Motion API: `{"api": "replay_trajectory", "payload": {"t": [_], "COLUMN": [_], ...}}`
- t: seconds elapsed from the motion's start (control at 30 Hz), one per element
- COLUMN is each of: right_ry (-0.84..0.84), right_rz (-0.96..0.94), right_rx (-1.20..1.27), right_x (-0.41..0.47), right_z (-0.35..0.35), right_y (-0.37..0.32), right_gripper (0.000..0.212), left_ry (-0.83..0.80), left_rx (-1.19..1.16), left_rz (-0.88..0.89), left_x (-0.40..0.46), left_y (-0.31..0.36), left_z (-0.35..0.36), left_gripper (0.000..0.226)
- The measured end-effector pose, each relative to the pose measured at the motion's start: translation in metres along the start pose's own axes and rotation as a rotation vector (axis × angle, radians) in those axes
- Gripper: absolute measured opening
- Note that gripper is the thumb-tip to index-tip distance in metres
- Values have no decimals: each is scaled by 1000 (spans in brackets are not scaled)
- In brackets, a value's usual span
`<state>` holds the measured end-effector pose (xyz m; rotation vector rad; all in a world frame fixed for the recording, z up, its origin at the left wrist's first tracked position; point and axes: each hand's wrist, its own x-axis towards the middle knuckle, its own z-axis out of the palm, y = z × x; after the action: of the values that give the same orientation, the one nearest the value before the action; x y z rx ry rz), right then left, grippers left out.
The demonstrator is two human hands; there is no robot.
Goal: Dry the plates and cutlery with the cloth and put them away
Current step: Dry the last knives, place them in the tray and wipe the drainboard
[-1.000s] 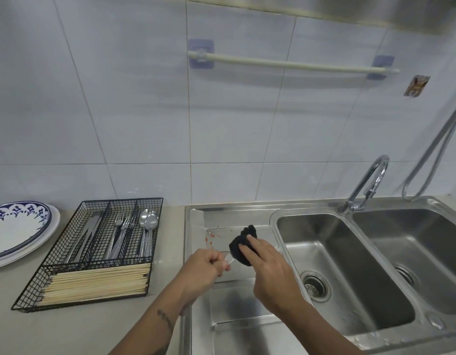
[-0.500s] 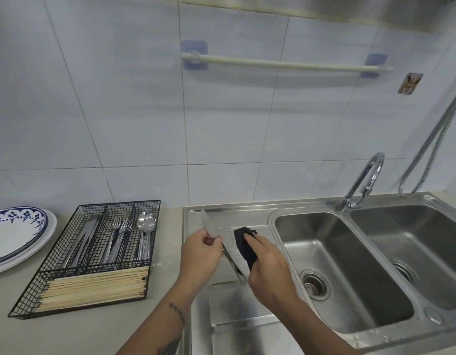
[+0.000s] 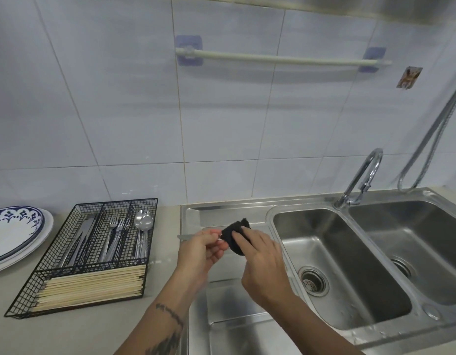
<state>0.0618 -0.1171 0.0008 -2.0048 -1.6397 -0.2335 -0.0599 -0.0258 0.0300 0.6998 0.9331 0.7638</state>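
Observation:
Over the sink's drainboard (image 3: 216,216), my left hand (image 3: 198,254) grips a thin piece of metal cutlery (image 3: 186,236), likely a knife, whose end pokes out to the left. My right hand (image 3: 262,262) holds a dark cloth (image 3: 233,234) wrapped around the other end of that cutlery. A black wire cutlery tray (image 3: 91,254) on the counter to the left holds knives, forks (image 3: 116,234), spoons (image 3: 143,221) and a row of wooden chopsticks (image 3: 93,286). Stacked plates (image 3: 14,231), the top one patterned blue and white, lie at the far left.
A double steel sink (image 3: 350,265) fills the right side, with a curved tap (image 3: 362,175) and a metal hose (image 3: 431,129) behind it. A white towel rail (image 3: 280,58) is fixed to the tiled wall. Bare counter (image 3: 68,331) lies in front of the wire tray.
The cutlery has swung from pointing up and away to lying level, its end now pointing left. The cloth in my right hand has slid along it; both hands stay over the drainboard.

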Motion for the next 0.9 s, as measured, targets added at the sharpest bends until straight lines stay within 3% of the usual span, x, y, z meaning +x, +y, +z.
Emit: {"api": "replay_trajectory", "payload": {"t": [0.13, 0.4, 0.5, 0.67, 0.8, 0.9], "right_ry": [19, 34, -4, -24, -27, -28], "right_rz": [125, 7, -35, 54, -84, -31], "right_rx": [9, 45, 5, -34, -54, -63], "right_x": [-1, 4, 0, -3, -2, -3], "right_z": [-5, -5, -1, -1, -2, -1], "right_y": [25, -3, 3, 11, 2, 19], "right_gripper": [79, 75, 75, 73, 72, 77], "left_ry": [-47, 117, 200, 265, 248, 240], "left_rx": [-11, 5, 35, 45, 33, 76], "left_rz": [37, 163, 146, 61, 28, 41], "left_x": [0, 4, 4, 4, 6, 6], "left_y": [-5, -15, -17, -20, -17, -16], "left_z": [-6, -1, -3, -6, -1, -1], "left_gripper": [14, 22, 26, 27, 28, 29]}}
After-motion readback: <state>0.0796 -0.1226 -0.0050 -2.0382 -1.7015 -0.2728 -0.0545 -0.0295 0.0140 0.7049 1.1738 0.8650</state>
